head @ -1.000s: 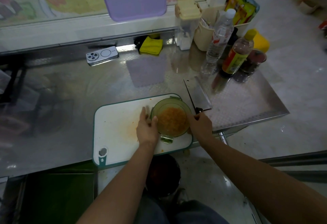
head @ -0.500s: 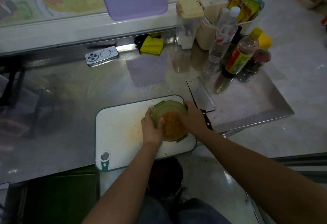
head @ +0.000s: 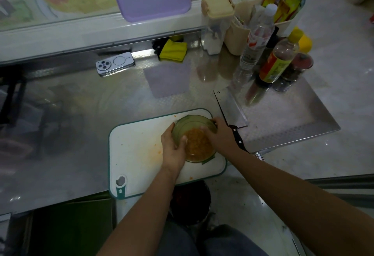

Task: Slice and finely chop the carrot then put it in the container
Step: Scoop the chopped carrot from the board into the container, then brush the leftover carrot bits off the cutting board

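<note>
A round green see-through container stands on the white cutting board, tilted toward me. Finely chopped orange carrot lies heaped in its near side. My left hand grips the container's left rim, thumb inside. My right hand holds the right rim, with fingers reaching over it onto the carrot. A cleaver with a black handle lies on the steel counter just right of the board, with no hand on it. Small orange specks dot the board.
At the back right stand bottles, a sauce bottle and a beige holder. A phone and a yellow cloth lie at the back. The counter's edge drops off right of the cleaver.
My right hand left the cleaver's handle and moved onto the container's right rim. My left hand closed round the left rim, and the container tipped toward me.
</note>
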`<control>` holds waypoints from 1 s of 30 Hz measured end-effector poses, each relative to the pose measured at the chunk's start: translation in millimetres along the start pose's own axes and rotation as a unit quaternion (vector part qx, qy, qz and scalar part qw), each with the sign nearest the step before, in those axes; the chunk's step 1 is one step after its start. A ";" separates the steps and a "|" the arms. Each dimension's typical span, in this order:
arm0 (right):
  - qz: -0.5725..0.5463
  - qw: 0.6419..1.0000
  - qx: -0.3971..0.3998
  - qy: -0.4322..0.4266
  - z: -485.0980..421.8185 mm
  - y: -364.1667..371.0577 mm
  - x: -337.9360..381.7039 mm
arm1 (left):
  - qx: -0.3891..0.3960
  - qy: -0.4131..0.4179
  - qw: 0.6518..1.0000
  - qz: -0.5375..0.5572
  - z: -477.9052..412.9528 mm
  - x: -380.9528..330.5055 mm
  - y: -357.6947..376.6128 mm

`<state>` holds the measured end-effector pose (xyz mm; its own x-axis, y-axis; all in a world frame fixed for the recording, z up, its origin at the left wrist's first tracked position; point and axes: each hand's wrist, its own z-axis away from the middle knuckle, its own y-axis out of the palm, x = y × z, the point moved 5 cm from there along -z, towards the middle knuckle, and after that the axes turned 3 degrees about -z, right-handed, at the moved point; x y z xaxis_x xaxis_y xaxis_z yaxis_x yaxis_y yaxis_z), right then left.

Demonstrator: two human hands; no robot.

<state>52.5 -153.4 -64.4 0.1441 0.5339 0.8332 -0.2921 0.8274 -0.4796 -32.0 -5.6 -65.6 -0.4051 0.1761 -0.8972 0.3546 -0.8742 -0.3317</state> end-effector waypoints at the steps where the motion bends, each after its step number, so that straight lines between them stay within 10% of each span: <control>1: 0.010 1.000 0.002 -0.001 0.6 -0.4 0.4 | 0.001 0.001 1.000 -0.009 -0.6 -1.5 -0.8; 9: -0.083 0.986 -0.130 0.069 7.9 -37.0 -13.7 | -0.014 -0.023 0.997 -0.074 -10.8 -8.0 0.5; 17: -0.173 0.888 -0.364 0.223 13.4 -108.7 -47.5 | 0.029 0.007 0.973 -0.230 -12.5 -2.0 13.7; 25: -0.258 0.844 -0.363 0.298 16.4 -106.2 -77.8 | 0.045 0.043 0.962 -0.265 -5.6 8.1 8.6; 30: -0.233 0.877 -0.317 0.275 11.6 -106.6 -73.7 | 0.024 0.044 0.963 -0.264 -4.1 14.1 -2.2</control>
<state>62.0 -283.0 -71.5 0.5942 -0.0292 0.8038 0.4789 0.8158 -0.3244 -35.0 0.6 -78.7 -0.4447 0.6369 -0.6297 0.0781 -0.6728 -0.7357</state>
